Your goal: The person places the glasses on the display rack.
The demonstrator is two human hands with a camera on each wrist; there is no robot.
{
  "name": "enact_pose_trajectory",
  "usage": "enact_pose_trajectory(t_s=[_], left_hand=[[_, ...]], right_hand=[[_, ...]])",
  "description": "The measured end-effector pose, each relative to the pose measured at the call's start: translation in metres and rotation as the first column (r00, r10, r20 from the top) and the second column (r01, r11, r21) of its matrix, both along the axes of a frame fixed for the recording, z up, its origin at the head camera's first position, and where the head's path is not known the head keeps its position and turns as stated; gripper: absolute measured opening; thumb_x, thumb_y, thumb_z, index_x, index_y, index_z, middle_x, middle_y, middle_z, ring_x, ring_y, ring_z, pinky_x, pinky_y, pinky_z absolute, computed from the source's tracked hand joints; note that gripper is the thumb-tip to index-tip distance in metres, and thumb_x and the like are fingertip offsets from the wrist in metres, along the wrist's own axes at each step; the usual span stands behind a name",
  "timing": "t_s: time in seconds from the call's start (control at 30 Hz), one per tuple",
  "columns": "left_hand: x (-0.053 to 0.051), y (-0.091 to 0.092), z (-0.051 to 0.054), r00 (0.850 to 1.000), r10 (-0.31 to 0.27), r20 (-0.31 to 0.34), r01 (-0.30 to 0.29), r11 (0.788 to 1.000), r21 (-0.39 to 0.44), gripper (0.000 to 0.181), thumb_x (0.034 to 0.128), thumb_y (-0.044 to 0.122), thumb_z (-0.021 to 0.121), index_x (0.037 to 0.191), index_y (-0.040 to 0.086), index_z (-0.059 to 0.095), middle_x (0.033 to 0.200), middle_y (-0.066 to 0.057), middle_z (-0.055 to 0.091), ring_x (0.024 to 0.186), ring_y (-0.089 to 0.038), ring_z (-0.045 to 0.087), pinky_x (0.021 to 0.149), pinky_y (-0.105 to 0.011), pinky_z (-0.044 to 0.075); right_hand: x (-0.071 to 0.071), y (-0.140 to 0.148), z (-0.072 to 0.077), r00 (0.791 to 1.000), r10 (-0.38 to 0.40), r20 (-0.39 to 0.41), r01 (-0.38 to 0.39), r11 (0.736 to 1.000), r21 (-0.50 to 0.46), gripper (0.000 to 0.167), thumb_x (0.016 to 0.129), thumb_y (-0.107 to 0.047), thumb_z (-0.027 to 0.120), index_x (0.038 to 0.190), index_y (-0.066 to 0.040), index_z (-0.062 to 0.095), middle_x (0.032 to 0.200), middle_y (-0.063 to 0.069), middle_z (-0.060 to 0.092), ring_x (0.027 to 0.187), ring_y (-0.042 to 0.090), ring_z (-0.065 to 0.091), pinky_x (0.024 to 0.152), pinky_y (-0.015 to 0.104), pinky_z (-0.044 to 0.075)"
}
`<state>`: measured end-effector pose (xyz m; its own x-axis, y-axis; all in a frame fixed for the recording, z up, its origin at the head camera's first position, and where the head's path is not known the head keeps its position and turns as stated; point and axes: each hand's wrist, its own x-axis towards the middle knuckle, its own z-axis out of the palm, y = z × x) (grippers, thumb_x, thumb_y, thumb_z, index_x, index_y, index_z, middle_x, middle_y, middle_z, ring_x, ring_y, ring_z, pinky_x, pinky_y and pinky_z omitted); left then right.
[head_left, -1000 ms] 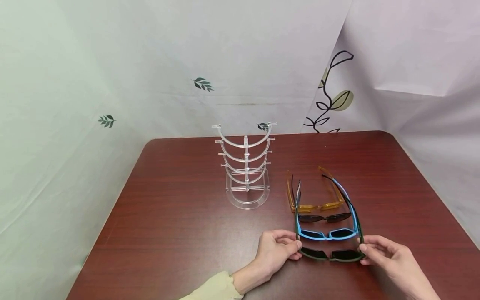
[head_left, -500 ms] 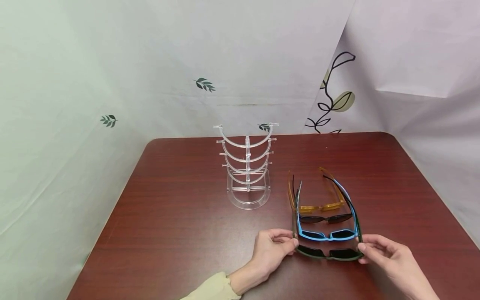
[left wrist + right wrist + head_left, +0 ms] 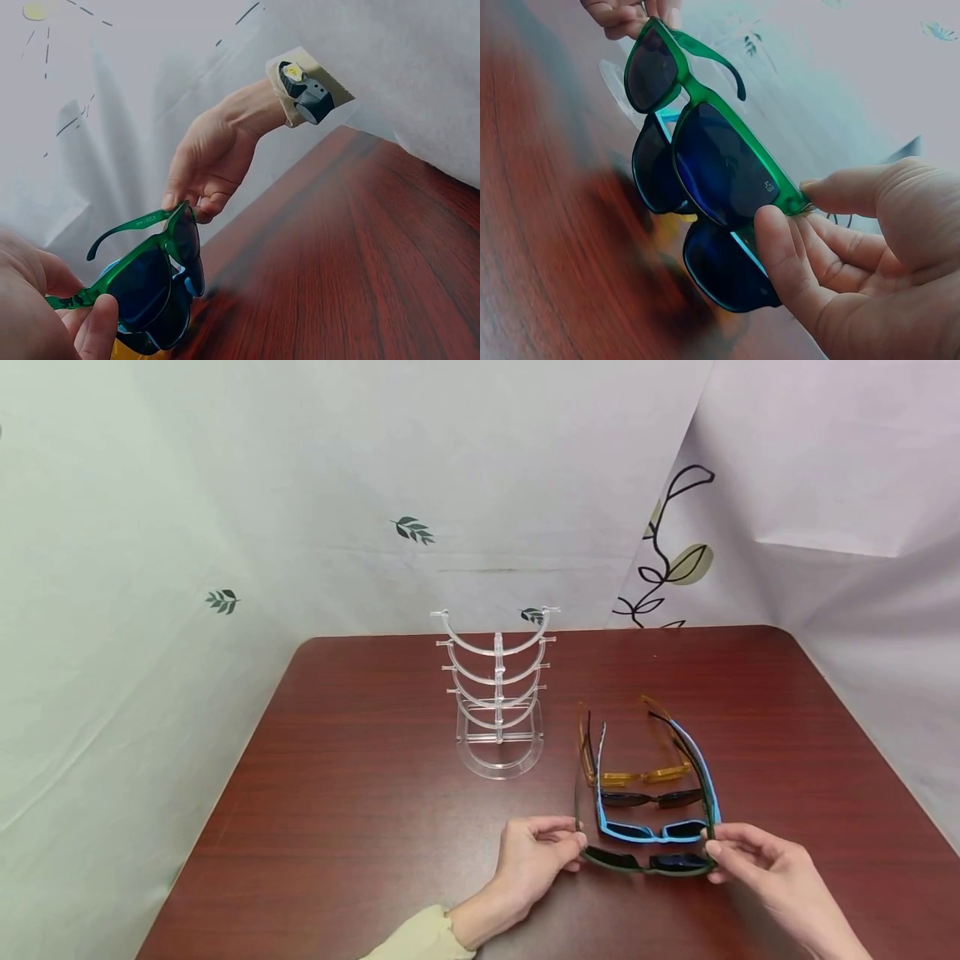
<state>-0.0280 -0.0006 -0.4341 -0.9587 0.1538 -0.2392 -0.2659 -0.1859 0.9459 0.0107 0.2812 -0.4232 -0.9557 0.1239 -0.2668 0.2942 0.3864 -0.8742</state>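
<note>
A pair of green-framed sunglasses (image 3: 678, 862) with dark lenses is held between my two hands, temples open and pointing away. My left hand (image 3: 534, 864) pinches its left front corner, and my right hand (image 3: 772, 878) pinches the right corner between thumb and fingers. In the right wrist view the green frame (image 3: 699, 94) stands tilted, overlapping the blue pair. Just beyond lie blue sunglasses (image 3: 630, 834), then dark sunglasses (image 3: 630, 799), then amber-framed glasses (image 3: 618, 778), all in a nested row with temples spread. The green right temple crosses over the blue one.
A clear display stand (image 3: 498, 693) with several curved tiers rises left of the glasses, bearing no eyewear. Everything stands on a dark red wooden table (image 3: 337, 793). Pale cloth (image 3: 300, 485) with leaf prints encloses its back and sides.
Both hands have shifted slightly left with the green sunglasses, whose left temple now stands apart from the blue pair's. The other glasses and the stand stay in place.
</note>
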Motion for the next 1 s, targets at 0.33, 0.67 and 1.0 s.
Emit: enact_pose_trajectory(t_s=[0.33,0.67,1.0], left_hand=[[0.0,-0.015,0.001,1.0,0.015,0.023,-0.015,0.999,0.031,0.025,0.0805,-0.009,0.072,0.104,-0.016,0.069,0.083,-0.018,0.072,0.062,-0.015,0.067,0.055,-0.023,0.058],[0.0,-0.034,0.005,1.0,0.022,0.018,-0.022,0.999,0.034,0.027,0.0817,-0.008,0.071,0.106,-0.018,0.067,0.084,-0.019,0.072,0.061,-0.013,0.065,0.055,-0.021,0.057],[-0.001,-0.051,0.01,0.999,0.044,0.019,-0.045,0.999,0.027,0.028,0.0821,-0.007,0.071,0.107,-0.019,0.066,0.087,-0.024,0.071,0.061,-0.012,0.064,0.054,-0.02,0.056]], right_hand=[[-0.007,-0.015,0.005,1.0,0.026,-0.006,-0.026,0.999,-0.037,0.041,0.097,-0.015,0.067,0.126,0.013,0.057,0.103,0.011,0.071,0.075,0.026,0.071,0.072,0.023,0.056],[-0.015,-0.035,0.008,0.997,0.043,-0.065,-0.049,0.994,-0.093,0.033,0.097,-0.008,0.066,0.12,0.014,0.059,0.094,0.008,0.07,0.068,0.026,0.069,0.07,0.025,0.057],[-0.025,-0.049,0.006,0.983,0.097,-0.157,-0.126,0.974,-0.187,0.024,0.096,0.002,0.063,0.113,0.017,0.057,0.09,0.01,0.069,0.061,0.023,0.066,0.062,0.033,0.059]])
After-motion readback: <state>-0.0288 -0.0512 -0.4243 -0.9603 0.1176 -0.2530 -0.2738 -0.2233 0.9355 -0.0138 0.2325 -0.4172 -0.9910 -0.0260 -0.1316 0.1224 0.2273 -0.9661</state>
